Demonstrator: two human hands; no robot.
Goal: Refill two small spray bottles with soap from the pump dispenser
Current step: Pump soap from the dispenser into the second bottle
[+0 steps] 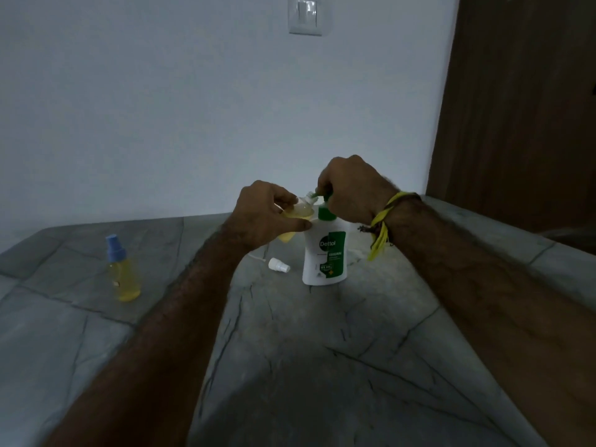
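- Mid-frame, the left hand (269, 214) grips an uncapped spray bottle (295, 221), tilted, its mouth at the spout of the pump dispenser (325, 250); the right hand (351, 188) is clenched over the pump head.
- I judge this the second fill: the capped bottle (124, 272) at left looks full.
- Next: pump steadily, then refit the loose spray cap (278, 264).
- Grey stone worktop (290, 366), pale wall (161, 108), a switch (305, 16) at top.

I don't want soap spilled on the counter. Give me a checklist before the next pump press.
1. Open spray bottle gripped by left hand: ok.
2. Its mouth under the pump nozzle: cannot tell, too dim.
3. Right hand on the pump head: ok.
4. Pump dispenser upright on the counter: ok.
5. Room left in the bottle: ok, partly filled.
6. White sprayer cap lying within reach: ok.
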